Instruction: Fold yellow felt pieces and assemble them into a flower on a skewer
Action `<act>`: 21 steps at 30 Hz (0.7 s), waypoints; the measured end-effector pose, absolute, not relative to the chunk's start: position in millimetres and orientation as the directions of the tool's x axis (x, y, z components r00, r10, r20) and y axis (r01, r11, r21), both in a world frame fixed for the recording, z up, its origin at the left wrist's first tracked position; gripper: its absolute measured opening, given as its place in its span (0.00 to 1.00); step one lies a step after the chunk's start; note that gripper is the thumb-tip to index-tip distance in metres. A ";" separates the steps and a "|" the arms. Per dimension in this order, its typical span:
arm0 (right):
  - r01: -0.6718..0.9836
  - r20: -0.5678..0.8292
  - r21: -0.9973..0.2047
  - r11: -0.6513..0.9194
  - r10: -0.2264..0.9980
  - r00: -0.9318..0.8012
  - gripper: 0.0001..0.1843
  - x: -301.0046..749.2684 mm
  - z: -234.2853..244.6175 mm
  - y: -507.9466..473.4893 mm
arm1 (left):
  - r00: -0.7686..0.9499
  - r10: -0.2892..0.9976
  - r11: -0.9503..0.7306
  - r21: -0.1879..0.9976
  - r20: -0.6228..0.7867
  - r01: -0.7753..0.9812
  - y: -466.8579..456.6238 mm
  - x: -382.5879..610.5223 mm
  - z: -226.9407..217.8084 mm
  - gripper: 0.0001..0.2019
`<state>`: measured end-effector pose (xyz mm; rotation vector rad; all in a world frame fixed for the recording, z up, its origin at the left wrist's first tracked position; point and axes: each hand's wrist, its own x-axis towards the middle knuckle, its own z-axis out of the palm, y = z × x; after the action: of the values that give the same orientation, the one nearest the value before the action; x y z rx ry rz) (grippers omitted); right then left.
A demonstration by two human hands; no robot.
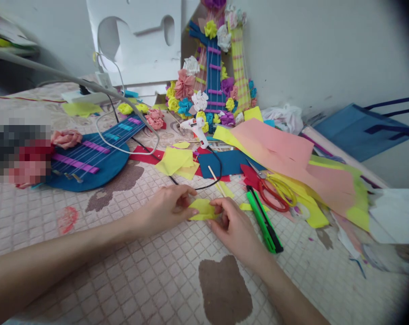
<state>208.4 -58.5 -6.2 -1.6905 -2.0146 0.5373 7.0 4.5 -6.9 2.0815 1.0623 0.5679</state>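
Between my two hands is a small piece of yellow paper (203, 209). My left hand (167, 206) pinches its left end, thumb against fingers. At the paper's right end my right hand (233, 223) is closed in a pinch too. Just right of my right hand lies a green box cutter (264, 221). Red-and-yellow-handled scissors (275, 194) rest beyond it. Behind my hands are yellow paper squares (175, 160), a thin stick (216, 179) and a white hot glue gun (195, 131) with a black cord.
A blue paper guitar (89, 158) with pink flowers lies at left. Flower-covered guitars (213, 81) lean against the wall at the back. Pink sheets (275, 144) and yellow ones pile up at right, near a blue bag (360, 128). A white cable (123, 97) loops across the left side.
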 end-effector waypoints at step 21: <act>0.718 0.381 -0.584 0.378 0.909 -0.168 0.06 192.1 -2.1 -68.5 | 0.528 0.828 0.107 0.977 -0.190 0.185 -1.0 12.8 -4.0 0.08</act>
<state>192.1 -68.5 -2.1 -1.4008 -1.9471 0.3520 12.8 -1.0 -4.0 1.4162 0.9450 0.5965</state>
